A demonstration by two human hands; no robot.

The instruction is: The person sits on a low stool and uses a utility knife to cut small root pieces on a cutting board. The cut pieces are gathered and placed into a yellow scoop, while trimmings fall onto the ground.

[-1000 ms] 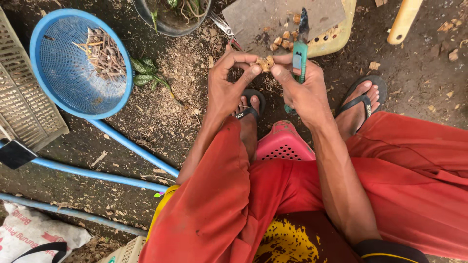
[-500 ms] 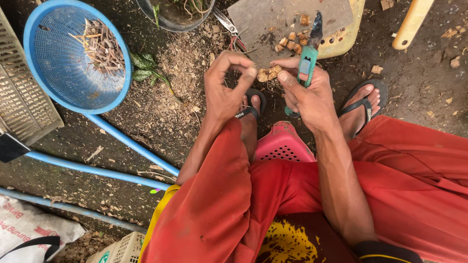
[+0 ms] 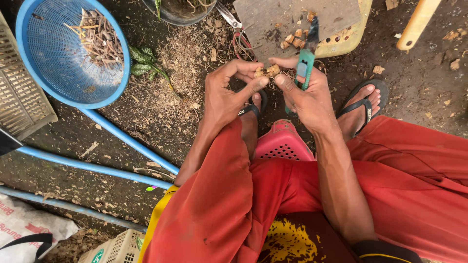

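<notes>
A small, knobbly tan piece of root (image 3: 266, 71) is being pinched between both hands just above the ground, in front of the person's knees. The left hand (image 3: 226, 95) is being closed around its left end with thumb and forefinger, while the right hand (image 3: 307, 95) is being pressed against its right end by the thumb, with a green-handled utility knife (image 3: 307, 61) being gripped in the remaining fingers, blade pointing away from the body.

The piece is being judged light, hard and brittle rather than soft; its surface looks dry and rough, so slipping is unlikely, but crumbling under a hard squeeze is being considered possible. Because it is so small, a fingertip hold at its two ends seems best, leaving the middle exposed.

Similar cut chunks (image 3: 292, 40) are being kept on a grey board (image 3: 273, 17) resting on a yellow tray (image 3: 348, 41) just beyond the hands. A blue plastic colander (image 3: 48, 92) holding dried root strands (image 3: 97, 39) is lying well to the left, and a pink perforated stool (image 3: 282, 143) is being sat on. Black flip-flops (image 3: 363, 104) are being worn on the soil.
</notes>
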